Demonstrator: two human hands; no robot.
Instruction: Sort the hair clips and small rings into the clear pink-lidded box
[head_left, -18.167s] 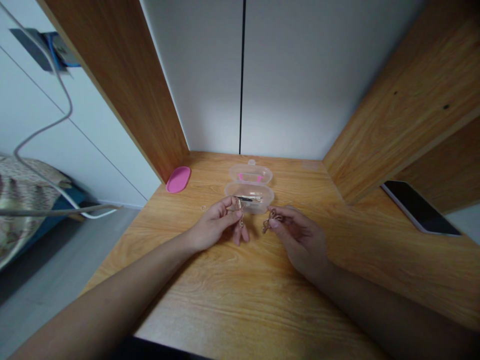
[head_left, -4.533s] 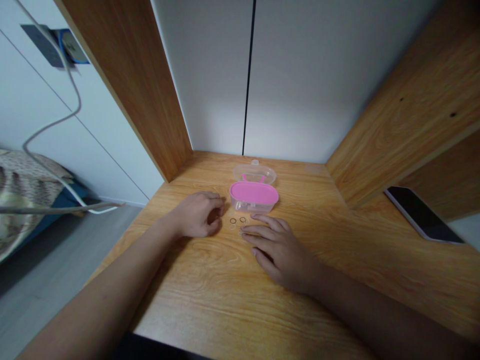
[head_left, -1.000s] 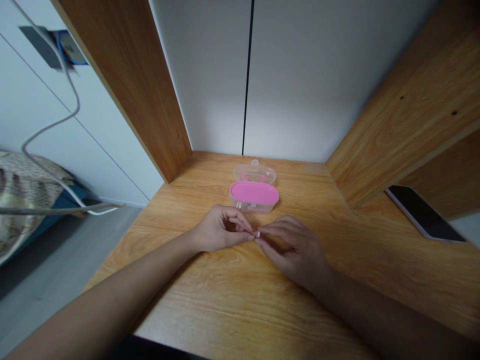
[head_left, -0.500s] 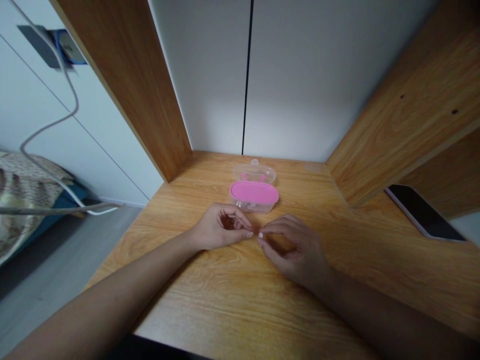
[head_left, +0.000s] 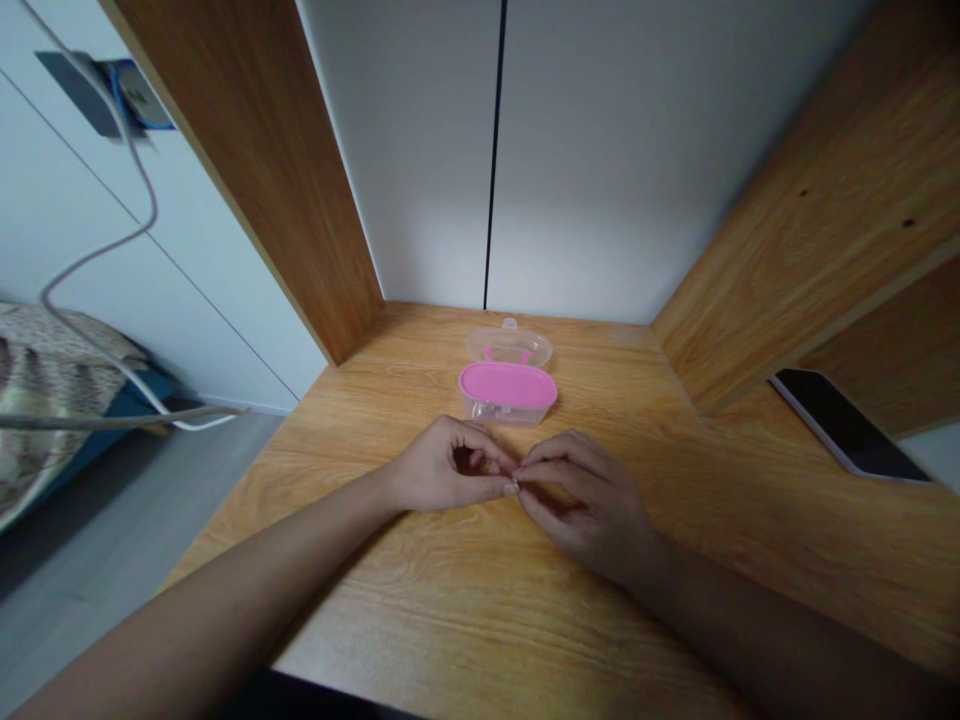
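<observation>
Resting curled on desk (head_left: 465, 590), left hand (head_left: 442, 470) fingertips meet right hand (head_left: 592, 500).

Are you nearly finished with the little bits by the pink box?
Partly. The small clear plastic box already has its pink oval lid on top. Just in front of it, the left hand and right hand meet fingertip to fingertip above the wooden desk, pinching something too tiny to make out. That piece is not yet put away.
</observation>
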